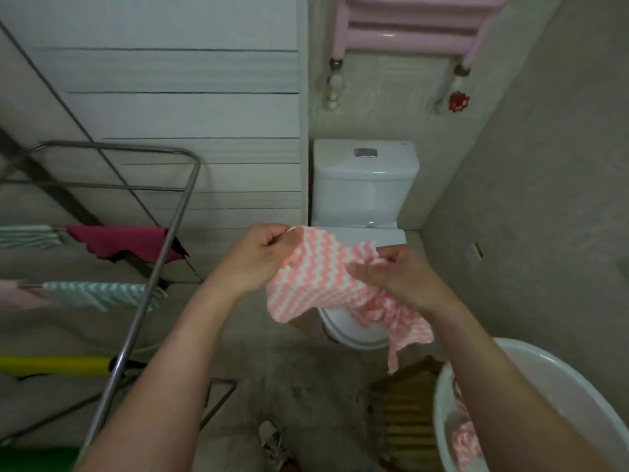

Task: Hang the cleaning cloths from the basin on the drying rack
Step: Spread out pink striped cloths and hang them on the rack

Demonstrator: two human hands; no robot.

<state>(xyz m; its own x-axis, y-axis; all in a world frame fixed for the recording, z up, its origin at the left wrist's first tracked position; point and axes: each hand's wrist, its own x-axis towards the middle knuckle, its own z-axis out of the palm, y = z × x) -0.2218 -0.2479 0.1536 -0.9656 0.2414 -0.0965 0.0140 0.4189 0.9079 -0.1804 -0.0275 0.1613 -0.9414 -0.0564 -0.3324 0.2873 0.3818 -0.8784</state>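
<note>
Single head-worn view. We look forward and down, close over the cloth (306, 277); toilet (366, 178) ahead, rack (134, 318) left, basin (440, 413) lower right.

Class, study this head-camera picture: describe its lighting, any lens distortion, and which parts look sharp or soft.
Head view: dim, flat light, no hard shadows; small glare on the pink radiator; wide-angle stretch makes the right wall lean and the drying rack rail splay; the pink-and-white cloth, gripped by the left hand and right hand, is fairly sharp; the basin at the edge looks softer.

No legible text or labels
</note>
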